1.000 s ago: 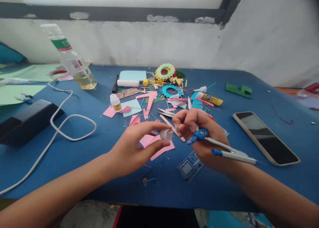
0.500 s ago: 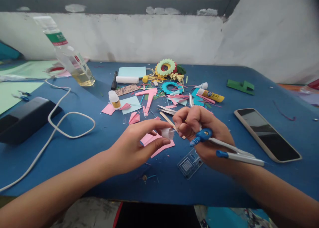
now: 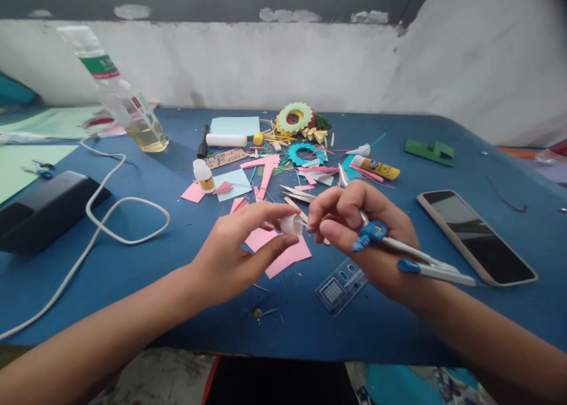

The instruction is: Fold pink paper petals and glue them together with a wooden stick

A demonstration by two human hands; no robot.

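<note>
My left hand (image 3: 241,248) pinches a small white cap-like piece (image 3: 291,224) between thumb and fingers. In my right hand (image 3: 361,231) lies a drawing compass (image 3: 376,232) with blue fittings, its legs pointing back over the wrist. The right fingertips are pressed together close to the white piece, and a thin pale strand shows between them; its kind is unclear. Below the hands are pink paper (image 3: 283,254) and a clear plastic stencil ruler (image 3: 339,287). A wooden stick and scissors (image 3: 299,193) lie just beyond, partly covered by the right hand.
Paper scraps and a small glue bottle (image 3: 204,176) lie ahead, with a yellow glue stick (image 3: 376,167) and toothed paper rings (image 3: 294,118). A phone (image 3: 476,237) rests at right. Left are a tall bottle (image 3: 128,110), a white cable (image 3: 93,201) and a dark box (image 3: 48,210).
The white piece in my left hand has moved slightly up and left. My right hand has shifted a little right with the compass, uncovering more of the stencil ruler.
</note>
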